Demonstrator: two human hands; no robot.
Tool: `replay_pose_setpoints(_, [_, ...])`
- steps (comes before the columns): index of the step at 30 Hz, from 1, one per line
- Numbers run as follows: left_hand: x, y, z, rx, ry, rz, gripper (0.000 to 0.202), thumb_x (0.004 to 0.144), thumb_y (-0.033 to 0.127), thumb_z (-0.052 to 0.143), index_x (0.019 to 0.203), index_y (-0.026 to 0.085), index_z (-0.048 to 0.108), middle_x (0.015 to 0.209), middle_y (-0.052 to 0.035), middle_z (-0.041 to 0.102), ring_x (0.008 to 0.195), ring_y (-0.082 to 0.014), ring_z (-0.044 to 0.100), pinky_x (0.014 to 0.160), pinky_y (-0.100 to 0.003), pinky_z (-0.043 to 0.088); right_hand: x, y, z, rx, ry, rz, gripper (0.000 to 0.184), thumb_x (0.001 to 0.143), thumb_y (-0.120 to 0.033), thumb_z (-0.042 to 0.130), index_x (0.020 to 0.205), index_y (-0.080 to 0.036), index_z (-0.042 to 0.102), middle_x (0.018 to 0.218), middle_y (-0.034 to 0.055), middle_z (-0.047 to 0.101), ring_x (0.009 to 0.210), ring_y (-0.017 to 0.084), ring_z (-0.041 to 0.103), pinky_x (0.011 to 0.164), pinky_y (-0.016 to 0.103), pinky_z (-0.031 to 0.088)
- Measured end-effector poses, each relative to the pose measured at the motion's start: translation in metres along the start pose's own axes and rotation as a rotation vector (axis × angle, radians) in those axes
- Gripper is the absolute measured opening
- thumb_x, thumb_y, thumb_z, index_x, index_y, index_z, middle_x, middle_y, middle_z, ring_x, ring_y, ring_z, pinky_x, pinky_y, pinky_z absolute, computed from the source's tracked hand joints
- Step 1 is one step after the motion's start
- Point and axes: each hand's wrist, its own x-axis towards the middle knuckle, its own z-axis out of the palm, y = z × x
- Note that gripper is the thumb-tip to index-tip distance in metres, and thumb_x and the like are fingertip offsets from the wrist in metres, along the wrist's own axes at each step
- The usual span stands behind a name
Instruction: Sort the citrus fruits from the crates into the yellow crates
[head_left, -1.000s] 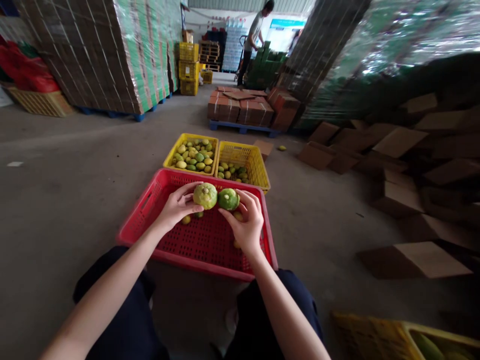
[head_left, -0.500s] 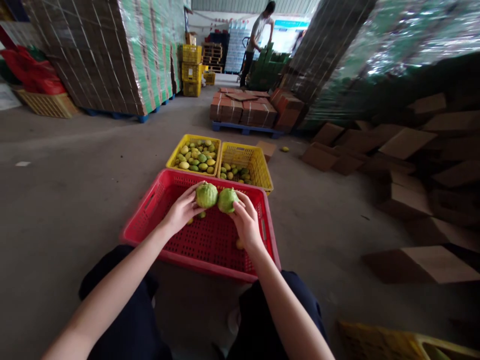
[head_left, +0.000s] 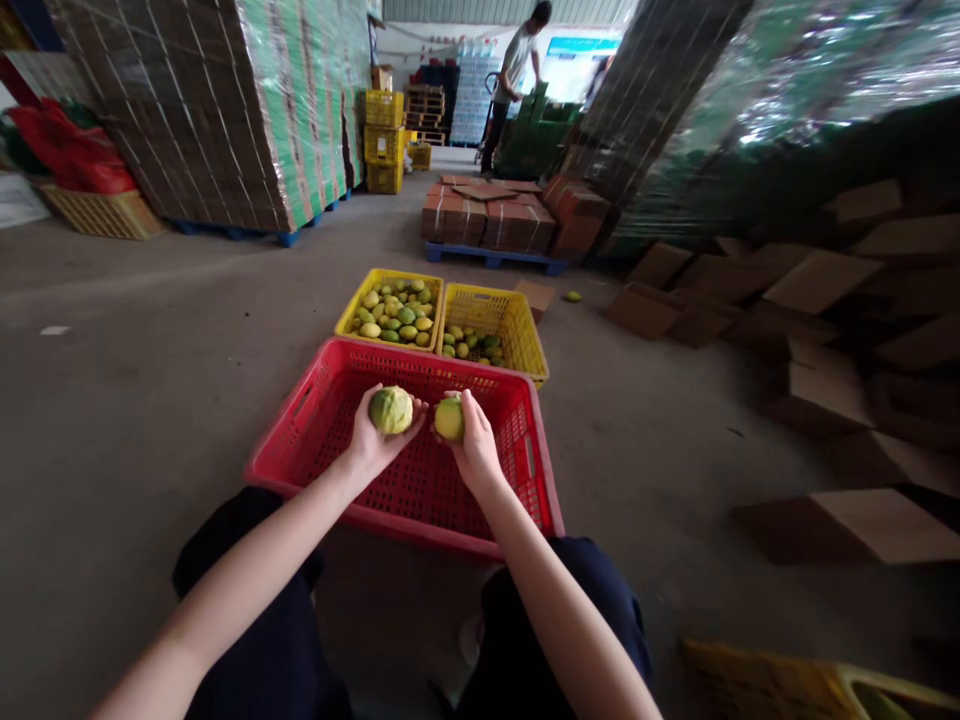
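My left hand (head_left: 371, 437) cups a pale green, bumpy fruit (head_left: 391, 409) above the red crate (head_left: 300, 420). My right hand (head_left: 471, 447) grips a second green fruit (head_left: 449, 418) beside it, the two fruits a little apart. Both hands hover over the crate's perforated floor. My hands hide whatever lies under them in the crate. Behind it stand two yellow crates: the left yellow crate (head_left: 349, 312) is nearly full of green and yellow fruit, the right yellow crate (head_left: 525, 345) holds fewer.
Flattened cardboard boxes (head_left: 817, 330) litter the floor at right. A pallet of brown cartons (head_left: 495, 222) stands ahead, wrapped stacks (head_left: 217, 110) at left. A person (head_left: 514, 75) works far back. Another yellow crate (head_left: 787, 685) sits at my lower right. One loose fruit (head_left: 573, 296) lies on the floor.
Both hands turned the fruits and drew them slightly toward me and lower over the red crate; the fruits now sit a little apart instead of touching.
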Motion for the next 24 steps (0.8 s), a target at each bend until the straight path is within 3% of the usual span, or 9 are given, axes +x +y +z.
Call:
replay_pose_setpoints(2, [0.003, -0.008, -0.003, -0.076, 0.025, 0.001, 0.037, 0.090, 0.043, 0.046, 0.079, 0.014, 0.067, 0.082, -0.0119, 0.073, 0.081, -0.0249, 0.071, 0.074, -0.039, 0.059, 0.002, 0.010, -0.001, -0.182, 0.026, -0.152, 0.040, 0.078, -0.059, 0.064, 0.095, -0.023, 0.067, 0.097, 0.0023, 0.069, 0.094, 0.019, 0.062, 0.086, 0.032, 0.052])
replay_pose_setpoints(4, [0.008, -0.017, -0.008, -0.137, 0.062, 0.012, 0.035, 0.088, 0.042, 0.047, 0.076, 0.015, 0.066, 0.081, -0.0098, 0.072, 0.076, -0.0236, 0.070, 0.075, -0.041, 0.058, 0.002, 0.026, 0.002, -0.318, -0.005, -0.176, 0.042, 0.082, -0.060, 0.058, 0.101, -0.024, 0.067, 0.109, 0.0047, 0.067, 0.109, 0.022, 0.059, 0.100, 0.037, 0.045])
replay_pose_setpoints(9, [0.019, -0.035, -0.022, -0.171, 0.121, 0.095, 0.015, 0.080, 0.027, 0.056, 0.071, 0.017, 0.065, 0.066, -0.0011, 0.066, 0.057, -0.0138, 0.063, 0.061, -0.026, 0.053, -0.006, 0.063, 0.015, -0.474, -0.137, -0.127, 0.055, 0.079, -0.059, 0.063, 0.123, -0.025, 0.062, 0.138, 0.0099, 0.054, 0.133, 0.027, 0.048, 0.114, 0.045, 0.037])
replay_pose_setpoints(14, [0.025, -0.031, -0.033, -0.062, 0.092, 0.130, 0.011, 0.081, 0.023, 0.058, 0.073, 0.017, 0.062, 0.065, 0.0000, 0.065, 0.057, -0.0128, 0.064, 0.056, -0.022, 0.050, -0.013, 0.067, 0.015, -0.649, -0.222, -0.316, 0.065, 0.067, -0.053, 0.080, 0.119, -0.019, 0.061, 0.136, 0.0171, 0.055, 0.128, 0.032, 0.053, 0.112, 0.048, 0.040])
replay_pose_setpoints(20, [0.040, -0.008, -0.034, 0.324, 0.044, 0.214, 0.010, 0.083, 0.024, 0.066, 0.087, 0.016, 0.063, 0.077, -0.0011, 0.066, 0.061, -0.0120, 0.064, 0.063, -0.024, 0.052, -0.013, 0.052, 0.014, -0.615, -0.268, -0.491, 0.061, 0.072, -0.047, 0.080, 0.123, -0.022, 0.058, 0.130, 0.0151, 0.062, 0.121, 0.030, 0.060, 0.105, 0.048, 0.048])
replay_pose_setpoints(22, [0.040, 0.002, -0.032, 0.385, 0.025, 0.289, 0.020, 0.078, 0.021, 0.073, 0.096, 0.017, 0.064, 0.086, -0.0017, 0.068, 0.070, -0.0123, 0.066, 0.069, -0.023, 0.053, -0.014, 0.042, 0.013, -0.611, -0.226, -0.525, 0.058, 0.073, -0.046, 0.080, 0.122, -0.022, 0.060, 0.123, 0.0134, 0.065, 0.113, 0.028, 0.063, 0.096, 0.045, 0.054])
replay_pose_setpoints(24, [0.036, 0.013, -0.029, 0.511, -0.003, 0.454, 0.041, 0.071, 0.017, 0.080, 0.108, 0.020, 0.063, 0.104, -0.0034, 0.069, 0.090, -0.0151, 0.068, 0.082, -0.024, 0.053, -0.013, 0.031, 0.010, -0.628, -0.153, -0.567, 0.057, 0.073, -0.045, 0.080, 0.121, -0.022, 0.060, 0.118, 0.0122, 0.066, 0.107, 0.027, 0.064, 0.085, 0.041, 0.057])
